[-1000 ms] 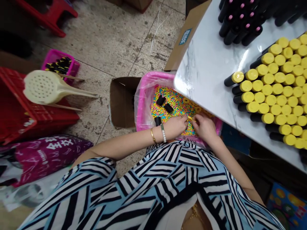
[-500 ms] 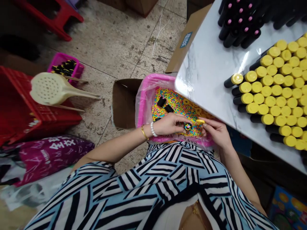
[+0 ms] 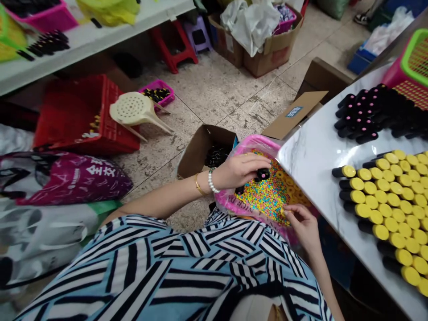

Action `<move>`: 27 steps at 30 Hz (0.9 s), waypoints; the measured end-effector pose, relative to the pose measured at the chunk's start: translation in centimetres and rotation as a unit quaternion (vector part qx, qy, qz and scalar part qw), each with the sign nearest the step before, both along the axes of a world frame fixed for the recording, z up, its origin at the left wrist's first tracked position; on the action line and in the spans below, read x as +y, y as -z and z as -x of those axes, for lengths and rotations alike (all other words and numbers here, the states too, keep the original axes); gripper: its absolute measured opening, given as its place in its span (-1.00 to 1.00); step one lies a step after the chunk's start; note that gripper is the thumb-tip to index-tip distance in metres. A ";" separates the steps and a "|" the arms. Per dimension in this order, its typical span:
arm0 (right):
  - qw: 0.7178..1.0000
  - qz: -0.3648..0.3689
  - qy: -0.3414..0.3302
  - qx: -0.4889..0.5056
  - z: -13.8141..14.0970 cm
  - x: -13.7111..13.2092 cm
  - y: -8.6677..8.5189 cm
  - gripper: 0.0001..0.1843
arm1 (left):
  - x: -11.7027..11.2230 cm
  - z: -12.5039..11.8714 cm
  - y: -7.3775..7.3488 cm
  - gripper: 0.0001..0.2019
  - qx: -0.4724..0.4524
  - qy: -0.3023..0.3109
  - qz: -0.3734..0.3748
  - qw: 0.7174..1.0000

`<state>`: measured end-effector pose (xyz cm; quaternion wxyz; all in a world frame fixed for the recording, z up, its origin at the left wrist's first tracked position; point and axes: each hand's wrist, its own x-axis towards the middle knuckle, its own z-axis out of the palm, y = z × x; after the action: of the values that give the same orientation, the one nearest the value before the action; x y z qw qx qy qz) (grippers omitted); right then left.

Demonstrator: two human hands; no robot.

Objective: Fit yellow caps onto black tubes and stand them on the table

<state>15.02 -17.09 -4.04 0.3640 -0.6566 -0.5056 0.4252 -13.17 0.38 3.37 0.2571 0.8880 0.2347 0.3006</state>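
Observation:
My left hand (image 3: 241, 171) is over a pink tray (image 3: 254, 145) lined with clear plastic, its fingers closed on a short black tube (image 3: 263, 174) with a pink dot on its end. My right hand (image 3: 303, 226) is at the tray's near right corner, pinching a small yellow cap (image 3: 283, 212) at its fingertips. Multicoloured beads (image 3: 265, 196) fill the tray, with yellow rings (image 3: 290, 183) at its right side. On the white marble table (image 3: 310, 154) stand rows of black tubes with yellow caps (image 3: 384, 200) and black tubes with pink dots (image 3: 361, 117).
An open cardboard box (image 3: 207, 154) holding black pieces stands left of the tray. Further left are a red crate (image 3: 87, 120), a cream plastic strainer (image 3: 133, 108), a magenta basket (image 3: 156, 92) and a purple bag (image 3: 67, 178). Boxes and stools stand on the tiled floor beyond.
The view has tilted up and shows more of the room. My hands have moved apart: the left is higher with the black tube, and the right has dropped to the tray's near corner.

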 end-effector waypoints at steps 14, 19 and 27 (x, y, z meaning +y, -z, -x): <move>0.999 -0.025 -0.010 0.023 0.6 0.1 -1.0 -0.89 | 2.3 -0.1 4.3 -0.68 -0.060 0.023 -0.092 0.994; 0.994 0.025 0.014 0.105 0.8 -0.2 -1.7 -0.85 | 2.2 -0.9 4.3 -0.68 -0.083 -0.009 -0.032 0.996; 0.957 0.113 0.059 0.262 1.0 0.2 -4.8 -0.71 | 0.3 -2.8 2.0 -0.65 -0.080 -0.012 0.097 0.992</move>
<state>14.04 -16.87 0.81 0.4314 -0.5878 -0.3017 0.6143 -10.32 0.65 1.39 0.3568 0.8289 0.2517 0.3496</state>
